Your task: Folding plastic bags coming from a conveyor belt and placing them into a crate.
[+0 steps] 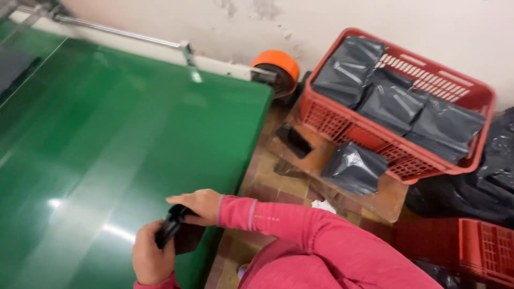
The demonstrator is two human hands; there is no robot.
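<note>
Black item: a small, dark, crumpled piece, apparently a plastic pouch or bag, held between both hands at the near edge of the green surface, low in the head view.
How it handles: it looks light, soft and floppy, with a glossy film that is likely slippery; it folds under the fingers, so it is best taken by an edge or a corner with a pinch, not by its slack middle.
Left hand: the left hand is closed around the lower part of the black item, fingers curled tight over it.
Right hand: the right hand rests on the upper end of the same item, fingers stretched forward and narrowly parted, pressing or pinching the top; how far the thumb closes beneath cannot be told.
Sleeves: both arms wear pink sleeves.
Green surface: a broad, shiny green belt or table lies under and beyond the hands, with a metal rail along its far side.
Red crate: a red plastic crate stands well apart to the right, holding several filled black pouches.
Loose pouch: one more filled black pouch lies on the tiled floor just beside the crate.
Orange wheel: an orange roll or wheel sits by the wall between the green surface and the crate.
</note>
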